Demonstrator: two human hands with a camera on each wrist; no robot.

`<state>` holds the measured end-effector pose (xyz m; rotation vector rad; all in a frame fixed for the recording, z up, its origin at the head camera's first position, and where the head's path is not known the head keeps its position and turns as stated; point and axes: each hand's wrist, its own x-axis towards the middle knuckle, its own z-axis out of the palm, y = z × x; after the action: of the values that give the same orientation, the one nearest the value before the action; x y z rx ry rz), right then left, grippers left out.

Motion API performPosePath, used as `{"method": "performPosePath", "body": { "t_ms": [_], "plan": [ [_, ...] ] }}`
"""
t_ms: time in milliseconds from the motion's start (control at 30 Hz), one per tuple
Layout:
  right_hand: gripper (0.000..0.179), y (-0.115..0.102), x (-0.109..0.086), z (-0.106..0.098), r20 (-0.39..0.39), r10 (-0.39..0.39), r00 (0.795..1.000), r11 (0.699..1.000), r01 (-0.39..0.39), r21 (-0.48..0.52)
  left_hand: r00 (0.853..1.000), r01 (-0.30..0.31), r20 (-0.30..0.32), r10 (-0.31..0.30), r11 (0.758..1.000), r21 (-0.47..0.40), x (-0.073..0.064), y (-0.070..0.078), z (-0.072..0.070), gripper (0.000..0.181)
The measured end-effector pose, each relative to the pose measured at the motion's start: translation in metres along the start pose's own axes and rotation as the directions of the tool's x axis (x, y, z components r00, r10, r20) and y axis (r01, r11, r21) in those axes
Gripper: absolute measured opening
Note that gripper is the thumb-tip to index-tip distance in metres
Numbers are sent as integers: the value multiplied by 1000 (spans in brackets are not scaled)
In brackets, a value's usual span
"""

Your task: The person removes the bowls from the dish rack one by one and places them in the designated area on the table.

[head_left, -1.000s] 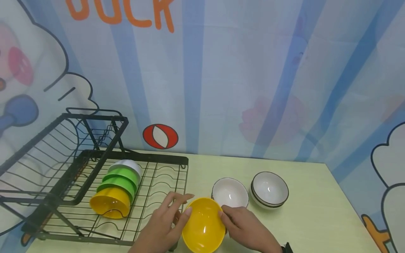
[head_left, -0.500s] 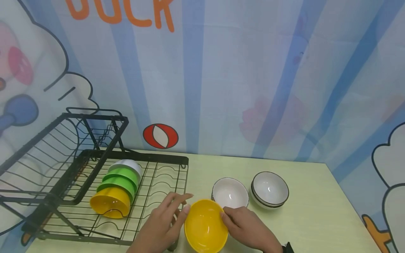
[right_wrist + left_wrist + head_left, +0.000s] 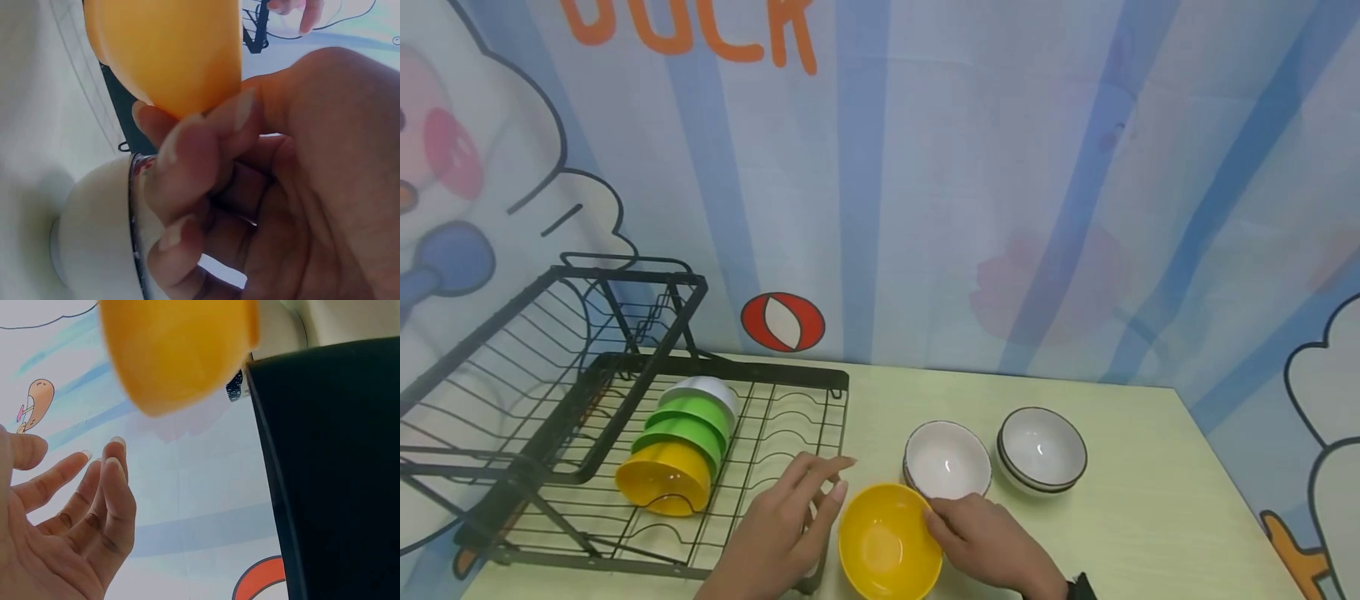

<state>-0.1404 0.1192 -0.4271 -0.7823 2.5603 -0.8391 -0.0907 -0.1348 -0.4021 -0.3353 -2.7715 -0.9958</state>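
Note:
A yellow bowl (image 3: pixel 889 542) is at the front middle in the head view, its inside facing up. My right hand (image 3: pixel 988 540) pinches its right rim, thumb over the edge; the right wrist view shows the fingers curled under the side of the yellow bowl (image 3: pixel 169 50). My left hand (image 3: pixel 782 529) is just left of the bowl with loosely bent fingers. In the left wrist view a gap shows between the left hand (image 3: pixel 75 519) and the yellow bowl (image 3: pixel 178 350). Close behind the right hand stands a white bowl (image 3: pixel 947 458) with a dark rim.
At the left stands a black dish rack (image 3: pixel 760 375). Tilted in it is a row of bowls: a yellow bowl (image 3: pixel 662 479), two green bowls (image 3: pixel 688 417) and a white bowl (image 3: pixel 703 390). Stacked white bowls (image 3: pixel 1041 448) sit right on the table (image 3: pixel 1150 500). A printed curtain (image 3: pixel 925 167) hangs behind.
The yellow bowl has tipped from leaning toward the left hand to nearly level and moved slightly right and down. The left hand has come away from its rim; the right still pinches it.

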Motion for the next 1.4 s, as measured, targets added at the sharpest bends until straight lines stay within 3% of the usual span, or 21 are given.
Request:
{"method": "performPosePath", "body": {
  "t_ms": [233, 533, 767, 1400],
  "plan": [
    [30, 4, 3, 4, 32, 23, 999, 1000, -23, 0, 1000, -3, -9, 3, 1000, 5, -1, 0, 0, 26],
    [30, 11, 7, 10, 83, 41, 996, 999, -41, -6, 997, -65, -46, 67, 996, 53, 1, -5, -1, 26],
    [27, 13, 8, 12, 122, 47, 991, 999, -48, 5, 995, -100, -17, 103, 987, 129, 1, -7, -1, 25],
    [24, 18, 8, 15, 180, 48, 982, 999, -50, 5, 994, -108, 21, 106, 963, 248, -1, -10, -7, 27]
  ]
}}
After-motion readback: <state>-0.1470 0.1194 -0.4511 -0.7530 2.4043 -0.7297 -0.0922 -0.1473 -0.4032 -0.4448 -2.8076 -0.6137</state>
